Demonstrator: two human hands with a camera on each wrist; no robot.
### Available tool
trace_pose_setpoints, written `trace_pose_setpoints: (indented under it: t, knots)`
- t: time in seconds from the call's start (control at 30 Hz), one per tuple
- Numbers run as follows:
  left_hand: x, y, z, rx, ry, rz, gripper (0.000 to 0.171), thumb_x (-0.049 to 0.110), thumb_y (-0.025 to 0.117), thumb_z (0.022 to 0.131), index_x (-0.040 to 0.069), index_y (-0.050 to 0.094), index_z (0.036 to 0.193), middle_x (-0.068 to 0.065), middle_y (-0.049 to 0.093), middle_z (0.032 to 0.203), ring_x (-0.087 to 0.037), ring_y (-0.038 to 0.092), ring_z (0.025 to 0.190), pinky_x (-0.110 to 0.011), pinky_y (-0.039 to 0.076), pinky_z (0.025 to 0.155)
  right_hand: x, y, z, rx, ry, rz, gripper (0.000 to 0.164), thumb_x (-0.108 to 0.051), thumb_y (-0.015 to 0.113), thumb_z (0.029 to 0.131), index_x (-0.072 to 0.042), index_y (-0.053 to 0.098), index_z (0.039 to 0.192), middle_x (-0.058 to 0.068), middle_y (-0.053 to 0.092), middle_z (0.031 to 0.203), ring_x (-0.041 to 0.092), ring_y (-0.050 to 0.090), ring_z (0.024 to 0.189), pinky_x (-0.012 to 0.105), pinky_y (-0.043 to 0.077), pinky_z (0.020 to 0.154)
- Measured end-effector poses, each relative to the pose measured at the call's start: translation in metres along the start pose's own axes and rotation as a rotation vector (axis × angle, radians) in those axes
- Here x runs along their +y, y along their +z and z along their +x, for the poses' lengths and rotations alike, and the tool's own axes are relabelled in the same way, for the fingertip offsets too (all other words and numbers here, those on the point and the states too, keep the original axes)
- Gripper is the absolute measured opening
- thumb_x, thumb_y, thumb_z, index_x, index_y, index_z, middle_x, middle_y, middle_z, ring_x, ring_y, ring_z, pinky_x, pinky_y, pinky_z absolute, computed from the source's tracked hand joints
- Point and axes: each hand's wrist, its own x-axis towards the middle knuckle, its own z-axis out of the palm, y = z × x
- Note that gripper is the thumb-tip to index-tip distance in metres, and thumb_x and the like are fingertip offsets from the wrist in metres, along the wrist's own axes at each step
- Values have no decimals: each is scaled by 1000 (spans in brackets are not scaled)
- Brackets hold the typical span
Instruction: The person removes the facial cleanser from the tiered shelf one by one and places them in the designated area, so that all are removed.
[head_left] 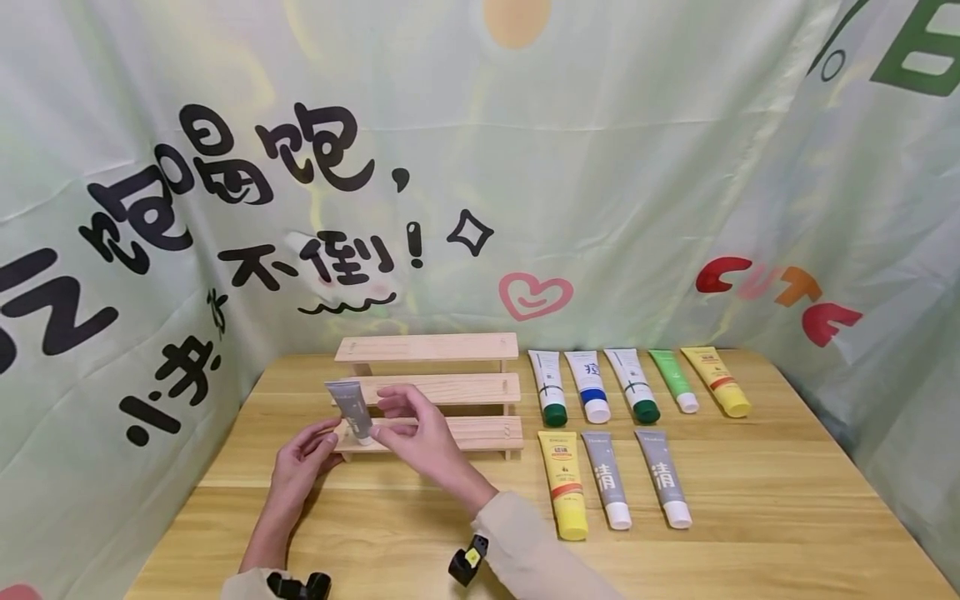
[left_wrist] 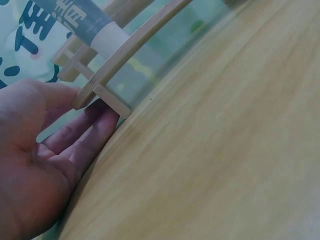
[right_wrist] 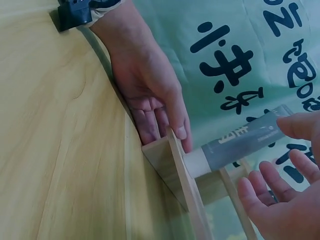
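A grey squeeze tube (head_left: pixel 350 410) with a white cap stands cap-down on the lowest step of a three-step wooden display rack (head_left: pixel 480 433). My right hand (head_left: pixel 422 442) is just right of the tube, its fingers loosely bent and spread. In the right wrist view, a fingertip (right_wrist: pixel 290 126) is close by the tube's upper end; whether it touches cannot be told. At the rack's left end my left hand (head_left: pixel 302 461) holds the lowest step, thumb at the board's end and fingers beneath, as the left wrist view shows.
Right of the rack, tubes lie in two rows: white ones (head_left: pixel 551 379), a green one (head_left: pixel 673 379) and a yellow one (head_left: pixel 716 379) behind, another yellow tube (head_left: pixel 562 475) and two grey tubes (head_left: pixel 606 475) in front. A printed curtain (head_left: pixel 637 167) hangs behind the wooden table (head_left: pixel 787 500).
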Motion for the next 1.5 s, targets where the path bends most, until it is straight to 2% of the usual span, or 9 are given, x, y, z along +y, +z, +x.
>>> trace_pose_setpoints:
  t: [0.17, 0.43, 0.6, 0.8, 1.07, 1.17, 1.3, 1.5]
  knots:
    - [-1, -1, -1, -3, 2, -10, 45, 20, 63, 104, -4, 55, 141, -2, 68, 116, -6, 68, 97, -26, 62, 85, 7, 7, 9, 19, 8, -3, 43, -8, 77, 93, -9, 61, 132, 18, 64, 128, 35, 62, 118, 40, 56, 101]
    - [-1, -2, -1, -4, 9, 1, 44, 19, 63, 105, -4, 55, 141, -7, 68, 119, -7, 68, 97, -27, 62, 85, 12, 18, 19, 42, 52, 58, 40, -2, 78, 90, -4, 63, 127, 15, 68, 119, 34, 65, 113, 27, 56, 96]
    - [0, -3, -1, 3, 15, 1, 43, 17, 62, 105, -5, 55, 141, -3, 69, 116, -7, 68, 96, -27, 62, 84, 13, 23, 22, 43, 59, 76, 39, 0, 78, 89, -3, 64, 126, 13, 69, 116, 31, 65, 110, 24, 55, 95]
    - [-2, -2, -1, -12, 33, -20, 44, 17, 63, 104, -7, 55, 141, -2, 69, 115, -7, 68, 97, -27, 62, 84, 16, 25, 24, 47, 55, 61, 36, 0, 77, 90, -4, 64, 123, 11, 68, 115, 25, 66, 109, 27, 56, 96]
    - [-5, -2, -1, -4, 28, -21, 44, 19, 64, 104, -6, 56, 139, -1, 70, 115, -6, 68, 97, -27, 62, 83, 22, 28, 26, 69, 68, -8, 27, -2, 79, 89, -6, 69, 114, 3, 69, 109, 19, 66, 104, 22, 57, 90]
    - [-5, -2, 0, -3, 28, -12, 44, 20, 64, 104, -5, 56, 140, -2, 69, 117, -6, 68, 98, -27, 62, 84, 23, 27, 26, 83, 75, -37, 25, -4, 79, 89, -8, 70, 112, 0, 69, 107, 16, 66, 102, 22, 57, 89]
    - [-4, 0, -1, -1, 27, -4, 43, 19, 64, 104, -4, 56, 140, -10, 67, 123, -6, 67, 98, -26, 62, 83, 22, 27, 25, 82, 72, -57, 23, -5, 78, 90, -8, 69, 111, 1, 69, 107, 13, 65, 100, 22, 57, 88]
    - [-1, 1, -1, 2, 29, -5, 43, 17, 64, 104, -5, 56, 140, -21, 64, 127, -7, 68, 97, -27, 62, 83, 22, 24, 22, 67, 69, -65, 22, -5, 75, 93, -7, 67, 114, 2, 67, 109, 15, 64, 103, 24, 57, 90]
